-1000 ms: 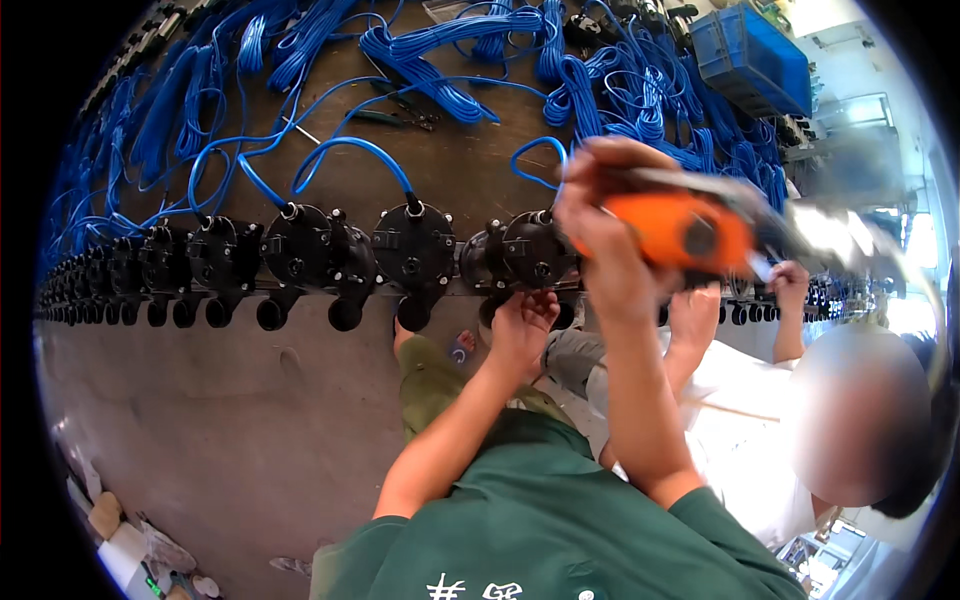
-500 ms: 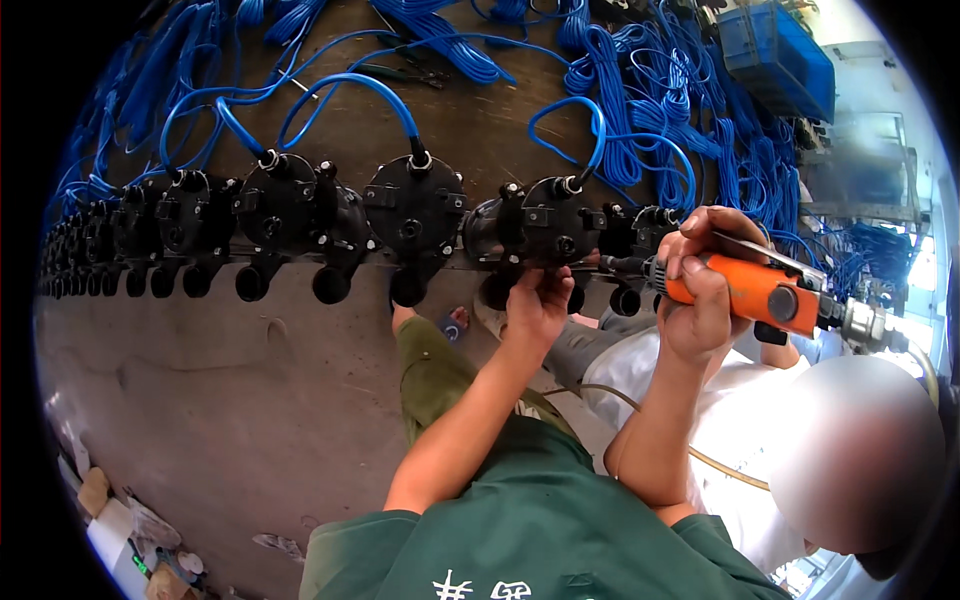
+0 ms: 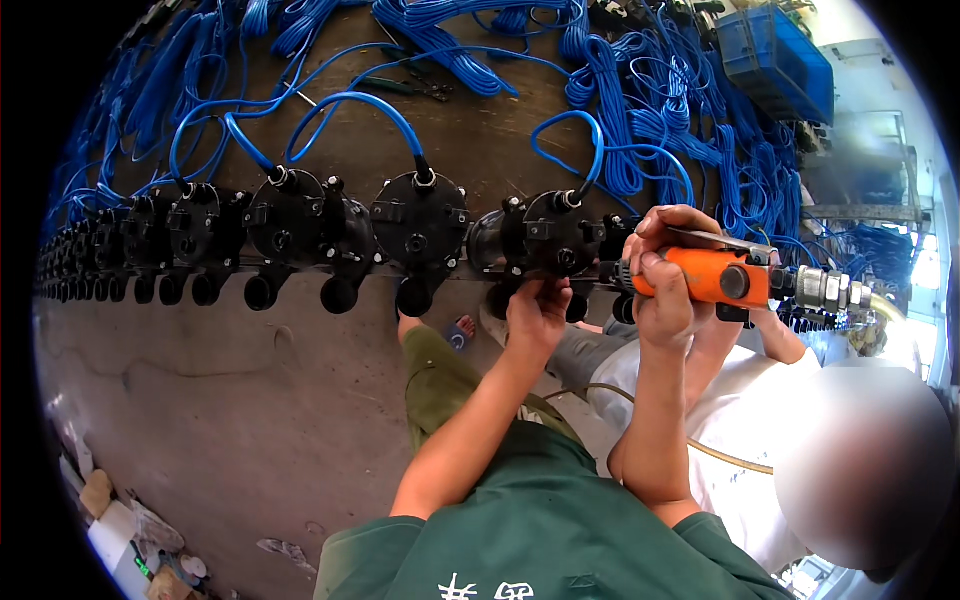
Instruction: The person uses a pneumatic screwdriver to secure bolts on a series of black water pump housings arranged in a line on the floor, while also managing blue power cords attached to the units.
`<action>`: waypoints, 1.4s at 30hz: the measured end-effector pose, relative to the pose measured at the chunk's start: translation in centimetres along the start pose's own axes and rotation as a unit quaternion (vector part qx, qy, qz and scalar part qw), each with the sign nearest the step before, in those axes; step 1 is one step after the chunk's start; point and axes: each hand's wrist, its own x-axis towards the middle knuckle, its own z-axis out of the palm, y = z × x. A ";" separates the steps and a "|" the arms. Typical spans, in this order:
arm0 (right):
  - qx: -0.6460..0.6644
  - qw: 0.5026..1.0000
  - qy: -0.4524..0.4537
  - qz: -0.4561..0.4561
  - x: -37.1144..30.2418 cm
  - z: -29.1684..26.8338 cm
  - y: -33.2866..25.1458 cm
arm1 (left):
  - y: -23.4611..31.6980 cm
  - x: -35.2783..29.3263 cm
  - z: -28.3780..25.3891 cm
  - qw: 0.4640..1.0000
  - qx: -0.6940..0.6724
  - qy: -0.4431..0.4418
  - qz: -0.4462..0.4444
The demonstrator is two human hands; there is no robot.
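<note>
My right hand [image 3: 664,285] is wrapped round an orange air screwdriver [image 3: 708,277], its lever on top and its hose end to the right. The tool's tip points left, close to the right side of a black pump housing [image 3: 562,232] with a blue cable at its top. Whether the tip touches the housing is hard to see. Under that housing, at its lower edge, my left hand [image 3: 540,315] has its fingers drawn together. Anything between them is hidden. Left of it stands another black pump housing [image 3: 420,220], its round outlet [image 3: 414,297] hanging over the table edge.
More black housings run in a row to the left [image 3: 290,220]. Bundled blue cables [image 3: 610,120] and pliers [image 3: 405,86] lie on the dark table [image 3: 470,130]. A blue crate [image 3: 775,65] sits at the far right. A co-worker in a white shirt [image 3: 735,400] is close on my right.
My right hand has brought the air screwdriver left, closer to the pump housing, and levelled it. My left hand stays beneath the housing. The view has shifted slightly.
</note>
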 end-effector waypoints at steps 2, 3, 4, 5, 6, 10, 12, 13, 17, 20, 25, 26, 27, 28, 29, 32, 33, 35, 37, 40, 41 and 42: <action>0.011 1.000 -0.022 -0.006 -0.1 -0.2 0.1 | 0.2 0.4 -0.9 1.000 0.006 -0.005 0.009; 0.016 0.999 -0.034 -0.008 -0.1 -0.3 0.1 | 0.1 0.7 -1.2 1.000 0.012 -0.013 0.016; 0.016 0.999 -0.036 -0.006 -0.1 -0.4 0.2 | 0.1 0.9 -1.4 1.000 0.015 -0.014 0.019; 0.016 0.999 -0.038 -0.004 -0.2 -0.4 0.3 | 0.1 0.9 -1.5 0.999 0.018 -0.015 0.023; 0.015 0.999 -0.040 -0.002 -0.3 -0.4 0.3 | 0.2 0.9 -1.7 1.000 0.018 -0.010 0.024; 0.017 0.997 -0.081 0.007 -0.2 -0.4 0.2 | 0.2 1.1 -2.3 1.000 0.021 -0.007 0.018; -0.036 0.997 -0.046 0.050 -1.0 0.7 0.2 | 0.8 1.2 -2.9 0.999 0.032 0.000 0.017; -0.031 0.997 -0.069 0.027 -1.0 0.7 0.4 | 0.9 1.0 -2.7 0.999 0.044 0.006 0.011; -0.007 0.995 -0.094 0.015 -0.6 -1.0 1.8 | 3.2 -3.0 -0.1 0.958 0.287 0.024 0.005; 0.015 0.998 -0.059 0.024 0.4 -1.0 0.8 | 5.6 -7.1 1.7 0.825 0.558 0.008 0.095; 0.064 0.997 0.013 -0.040 4.2 -1.2 -1.8 | 6.0 -8.9 4.1 0.563 0.749 -0.030 0.348; 0.065 0.997 0.029 -0.038 5.4 -1.4 -1.5 | 5.9 -8.1 4.2 0.555 0.750 -0.053 0.355; 0.068 0.996 0.043 -0.033 6.1 -1.4 -0.9 | 5.7 -7.4 4.4 0.546 0.752 -0.078 0.361; 0.075 0.996 0.040 -0.027 6.7 -1.3 0.2 | 5.8 -6.7 4.4 0.537 0.752 -0.099 0.370; 0.073 0.997 0.037 -0.015 6.6 -1.3 1.1 | 6.2 -6.0 4.9 0.543 0.751 -0.119 0.355; 0.069 0.997 0.029 0.013 5.3 -0.8 2.5 | 7.1 -4.8 7.5 0.526 0.758 -0.177 0.343; 0.069 0.997 0.027 0.016 5.1 -0.7 2.7 | 7.8 -3.3 6.9 0.553 0.745 -0.192 0.320; 0.071 0.997 0.014 0.012 5.1 -0.6 2.3 | 8.8 -2.4 7.0 0.522 0.757 -0.203 0.336; 0.069 0.998 0.006 0.001 5.4 -0.5 2.0 | 9.3 -1.7 7.2 0.519 0.749 -0.213 0.354; 0.059 0.998 -0.010 0.022 5.5 -0.2 3.6 | 9.7 -0.8 7.6 0.486 0.745 -0.221 0.399; 0.067 0.997 -0.015 0.030 5.5 0.2 4.1 | 9.7 -0.3 7.3 0.518 0.731 -0.215 0.390; 0.049 0.998 -0.020 0.028 5.5 0.4 4.3 | 10.1 -0.3 7.1 0.508 0.733 -0.213 0.399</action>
